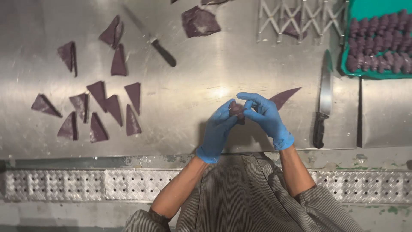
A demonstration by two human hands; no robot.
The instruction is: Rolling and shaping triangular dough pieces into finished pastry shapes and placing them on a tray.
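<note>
Both my hands wear blue gloves and meet above the steel table [193, 86]. My left hand [218, 129] and my right hand [264, 114] pinch one small purple dough piece [236, 109] between their fingertips, so most of it is hidden. A flat purple dough triangle [284, 97] lies just right of my right hand. Several more purple dough triangles [99, 109] are spread over the table's left side.
A large knife [322, 101] with a black handle lies to the right. A smaller knife [161, 49] rests at upper centre. A teal tray [369, 74] holds several rolled purple pieces at top right, next to an expandable metal cutter [300, 19]. An irregular dough scrap [199, 21] lies at top.
</note>
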